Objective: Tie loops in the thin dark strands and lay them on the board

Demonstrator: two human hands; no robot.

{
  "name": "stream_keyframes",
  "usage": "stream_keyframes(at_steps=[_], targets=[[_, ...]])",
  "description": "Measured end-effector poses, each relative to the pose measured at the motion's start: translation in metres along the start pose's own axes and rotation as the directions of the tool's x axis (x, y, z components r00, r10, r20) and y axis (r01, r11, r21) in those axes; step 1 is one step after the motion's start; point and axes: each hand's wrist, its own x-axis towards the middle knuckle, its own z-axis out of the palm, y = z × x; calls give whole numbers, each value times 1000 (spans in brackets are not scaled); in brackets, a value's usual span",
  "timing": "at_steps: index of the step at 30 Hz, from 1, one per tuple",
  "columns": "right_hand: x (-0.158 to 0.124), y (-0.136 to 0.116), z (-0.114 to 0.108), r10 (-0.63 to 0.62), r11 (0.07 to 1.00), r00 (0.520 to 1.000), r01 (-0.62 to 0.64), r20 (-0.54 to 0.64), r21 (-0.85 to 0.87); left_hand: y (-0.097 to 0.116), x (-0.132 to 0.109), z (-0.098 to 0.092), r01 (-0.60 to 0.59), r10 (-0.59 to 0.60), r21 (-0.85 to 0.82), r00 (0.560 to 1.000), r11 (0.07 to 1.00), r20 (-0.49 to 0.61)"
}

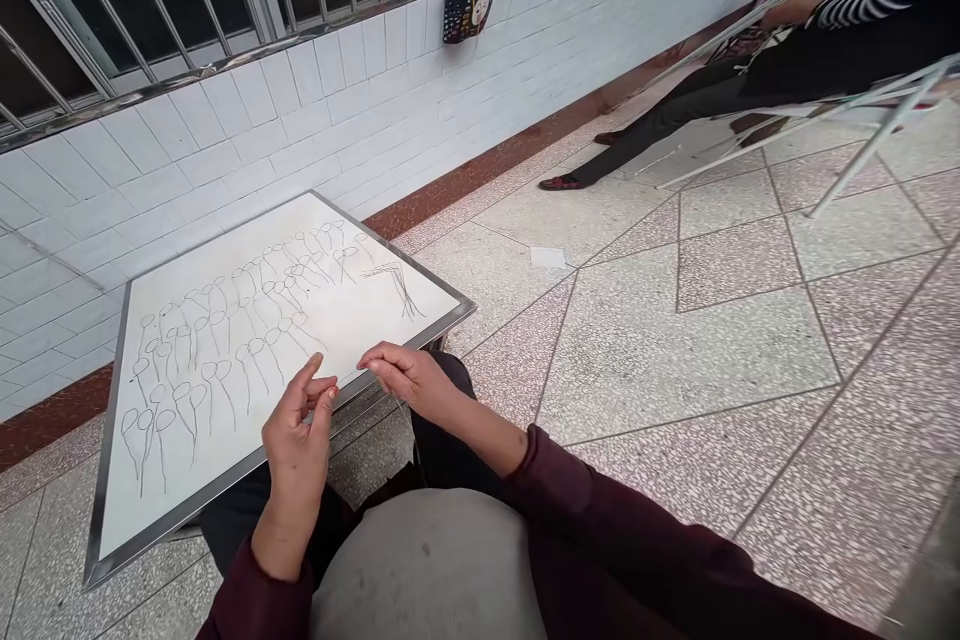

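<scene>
My left hand (298, 435) is raised over the near edge of the white board (341, 320), its thumb pressed to a bent finger while the index finger points up. Whatever it pinches is too small to make out. Close by on the right, my right hand (405, 378) has its fingertips pressed together toward the left hand; a faint thin strand seems to hang below it. Rows of thin dark looped strands (217, 370), each a ring with loose tails, lie across the board. A bundle of straight, bent strands (401, 288) rests at its right corner.
A grey metal rim (169, 520) edges the board, which stands beside a white tiled wall (300, 145). A small dark bag (466, 12) hangs from the window bars. Another person (750, 80) sits at the upper right. White paper (547, 257) lies on the floor.
</scene>
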Motion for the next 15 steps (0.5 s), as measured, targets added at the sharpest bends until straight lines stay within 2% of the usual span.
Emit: stream_keyframes(at_steps=[4,8,10,12,15], targets=[[-1,-2,0,112,940,987,-142,112,311,-3,2,-5,3,-5,-25,998,1000,-62],[-5,1,4,117,877,982,-171,146,448,-4,3,-8,1,-7,-59,995,998,-97],[-7,0,6,110,883,986,-155,125,443,-3,3,-9,-10,9,-14,994,1000,-108],[-9,-2,9,83,925,995,-98,57,368,1,2,-10,-21,33,80,989,997,-143],[-13,-6,14,-54,993,996,61,-70,100,5,-1,-9,-10,30,120,986,993,-162]])
